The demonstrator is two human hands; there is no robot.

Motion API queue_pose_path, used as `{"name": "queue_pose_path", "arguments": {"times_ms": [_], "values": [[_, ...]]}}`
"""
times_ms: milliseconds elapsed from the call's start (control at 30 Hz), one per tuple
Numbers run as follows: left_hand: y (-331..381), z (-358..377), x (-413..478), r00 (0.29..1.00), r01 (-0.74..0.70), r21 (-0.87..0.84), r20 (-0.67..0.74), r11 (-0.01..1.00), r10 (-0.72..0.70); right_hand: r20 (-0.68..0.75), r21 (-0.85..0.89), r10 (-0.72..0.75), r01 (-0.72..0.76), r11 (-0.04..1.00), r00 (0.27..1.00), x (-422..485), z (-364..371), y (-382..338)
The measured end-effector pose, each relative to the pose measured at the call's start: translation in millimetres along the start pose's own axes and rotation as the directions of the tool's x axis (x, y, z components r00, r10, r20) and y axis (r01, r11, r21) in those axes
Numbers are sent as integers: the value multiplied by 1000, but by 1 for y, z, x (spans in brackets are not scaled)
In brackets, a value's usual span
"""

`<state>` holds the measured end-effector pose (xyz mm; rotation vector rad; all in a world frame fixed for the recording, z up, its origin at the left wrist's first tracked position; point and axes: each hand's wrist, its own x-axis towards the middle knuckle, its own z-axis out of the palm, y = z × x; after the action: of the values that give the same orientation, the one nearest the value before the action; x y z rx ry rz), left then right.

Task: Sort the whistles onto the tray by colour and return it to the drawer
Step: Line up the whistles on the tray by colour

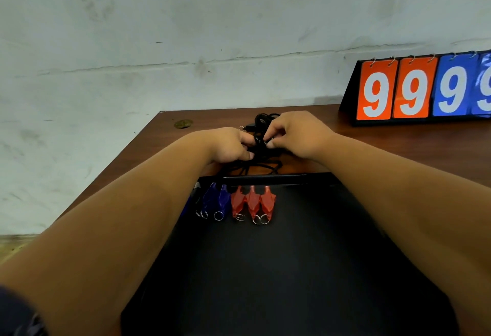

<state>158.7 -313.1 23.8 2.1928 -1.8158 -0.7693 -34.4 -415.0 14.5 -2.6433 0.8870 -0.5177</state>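
A black tray [292, 256] lies on the wooden desk in front of me. Along its far edge three red whistles [253, 201] stand side by side, with blue whistles [215, 199] to their left, partly hidden by my left forearm. Beyond the tray a tangle of black lanyard cords with a black whistle [261, 123] lies on the desk. My left hand [231, 146] and my right hand [295, 134] meet over that tangle, fingers pinched on the black cords.
A flip scoreboard [422, 88] showing orange and blue nines stands at the desk's back right. A brass grommet [182, 123] sits near the desk's back left corner. A white wall rises behind the desk [398, 144].
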Motion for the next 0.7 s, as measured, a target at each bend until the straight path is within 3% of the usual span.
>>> {"name": "queue_pose_path", "arguments": {"times_ms": [233, 400, 533, 567, 667, 700], "values": [[2, 1, 0, 1000, 21, -18, -4, 1000, -21, -138, 469, 294, -199, 860, 946, -13, -13, 2], [2, -2, 2, 1000, 3, -46, -1, 999, -3, -121, 609, 452, -293, 737, 884, -17, -20, 2], [6, -9, 5, 1000, -4, -52, -1, 999, 4, -83, 837, 555, -244, 490, 828, -9, -26, 2], [6, -11, 6, 1000, -5, -74, -12, 997, 4, -87, 850, 564, -234, 471, 821, -8, -26, 3], [10, -17, 17, 988, 18, -212, -148, 977, -50, -136, 710, 547, -304, 635, 826, -8, -24, 9], [10, -19, 22, 970, 18, -187, -235, 982, -63, -149, 619, 516, -328, 714, 844, -8, -23, 11]]}}
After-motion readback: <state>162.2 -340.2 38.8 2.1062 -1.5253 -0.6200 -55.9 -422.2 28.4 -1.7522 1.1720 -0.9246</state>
